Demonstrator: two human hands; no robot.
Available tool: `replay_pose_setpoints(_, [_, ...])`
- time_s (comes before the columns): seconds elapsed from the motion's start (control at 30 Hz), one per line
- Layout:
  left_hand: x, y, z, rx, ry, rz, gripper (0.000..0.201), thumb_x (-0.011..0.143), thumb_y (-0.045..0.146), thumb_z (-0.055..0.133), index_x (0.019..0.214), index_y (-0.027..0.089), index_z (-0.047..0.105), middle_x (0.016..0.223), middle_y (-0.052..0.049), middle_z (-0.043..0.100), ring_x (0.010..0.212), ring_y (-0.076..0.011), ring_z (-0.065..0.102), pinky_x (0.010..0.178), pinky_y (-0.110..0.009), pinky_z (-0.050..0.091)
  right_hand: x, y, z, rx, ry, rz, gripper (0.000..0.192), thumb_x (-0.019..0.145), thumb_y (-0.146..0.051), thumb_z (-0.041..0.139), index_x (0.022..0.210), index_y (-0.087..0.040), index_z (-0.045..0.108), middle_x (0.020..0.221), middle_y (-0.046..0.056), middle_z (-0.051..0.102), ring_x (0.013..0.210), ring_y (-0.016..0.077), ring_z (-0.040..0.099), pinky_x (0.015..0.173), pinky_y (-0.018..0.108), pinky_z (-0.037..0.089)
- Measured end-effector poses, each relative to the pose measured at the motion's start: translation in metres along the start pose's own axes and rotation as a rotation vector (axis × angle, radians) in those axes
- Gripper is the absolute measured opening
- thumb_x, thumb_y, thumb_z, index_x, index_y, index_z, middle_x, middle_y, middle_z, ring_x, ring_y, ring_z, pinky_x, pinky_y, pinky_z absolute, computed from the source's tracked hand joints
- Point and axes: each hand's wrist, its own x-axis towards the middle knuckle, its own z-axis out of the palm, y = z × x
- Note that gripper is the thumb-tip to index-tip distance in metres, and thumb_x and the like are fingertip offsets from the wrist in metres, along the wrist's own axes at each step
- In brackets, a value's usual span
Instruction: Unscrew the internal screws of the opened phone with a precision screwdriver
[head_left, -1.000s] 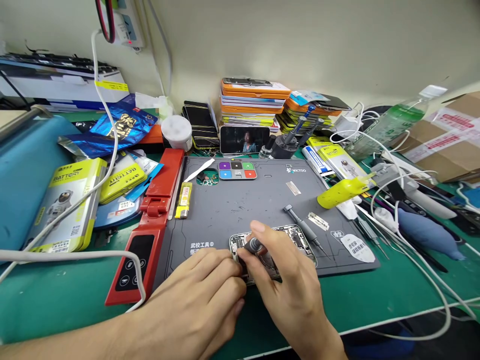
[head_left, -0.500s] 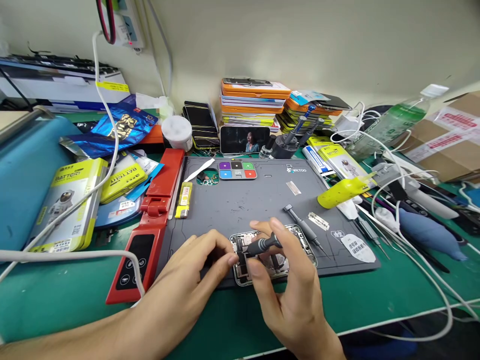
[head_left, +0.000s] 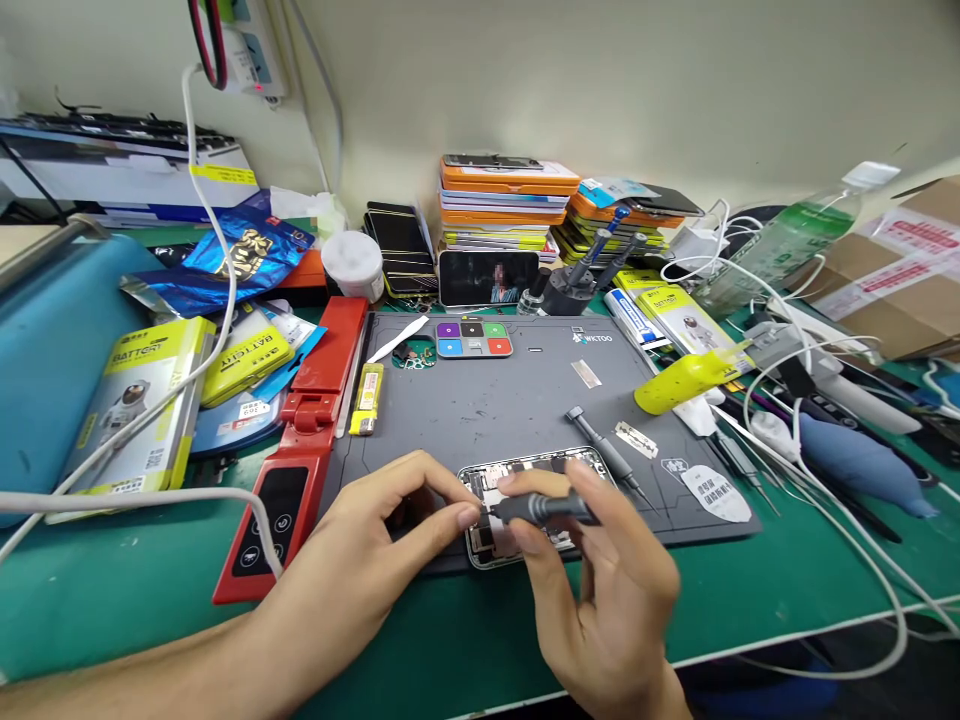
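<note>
Two hands over the opened phone (head_left: 540,478) at the gray mat's (head_left: 487,400) near edge. Right hand (head_left: 600,590) grips a screwdriver (head_left: 544,507), tip at the phone's left end. Left hand (head_left: 375,560) pinches there, bracing. Internals exposed; a second driver (head_left: 604,455) lies just right.

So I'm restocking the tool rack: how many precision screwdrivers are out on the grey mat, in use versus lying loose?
Dark grey precision screwdriver held in the right hand: 1
Dark grey precision screwdriver lying loose on the grey mat: 1
Total: 2
</note>
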Motion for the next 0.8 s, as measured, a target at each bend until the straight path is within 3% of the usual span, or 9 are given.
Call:
replay_pose_setpoints(0.23, [0.0018, 0.0004, 0.0002, -0.069, -0.011, 0.069, 0.013, 0.101, 0.027, 0.075, 0.094, 0.032, 0.084, 0.095, 0.005, 0.080, 0.090, -0.0144, 0.076, 0.080, -0.022, 0.057, -0.0039, -0.0012, -0.0076, 0.153, 0.075, 0.036, 0.082, 0.089, 0.010, 0.064, 0.161, -0.022, 0.043, 0.116, 0.008, 0.078, 0.102, 0.0203, 0.080, 0.096, 0.044, 0.071])
replay_pose_setpoints(0.57, [0.0005, -0.0040, -0.0001, 0.008, -0.043, 0.061, 0.012, 0.102, 0.028, 0.075, 0.097, 0.034, 0.085, 0.097, 0.004, 0.083, 0.092, -0.0185, 0.076, 0.084, -0.029, 0.056, -0.0067, -0.0034, -0.0102, 0.183, 0.056, 0.078, 0.080, 0.093, 0.007, 0.061, 0.163, -0.025, 0.039, 0.123, 0.010, 0.079, 0.111, 0.0225, 0.080, 0.090, 0.045, 0.074])
replay_pose_setpoints(0.8, [-0.0024, -0.0062, 0.0009, 0.109, -0.041, 0.008, 0.013, 0.105, 0.036, 0.071, 0.097, 0.036, 0.081, 0.096, 0.008, 0.081, 0.092, -0.0205, 0.070, 0.081, -0.032, 0.049, -0.0006, -0.0044, -0.0089, 0.144, 0.143, 0.089, 0.080, 0.093, 0.008, 0.060, 0.163, -0.025, 0.040, 0.116, 0.006, 0.080, 0.104, 0.0208, 0.079, 0.090, 0.044, 0.073])
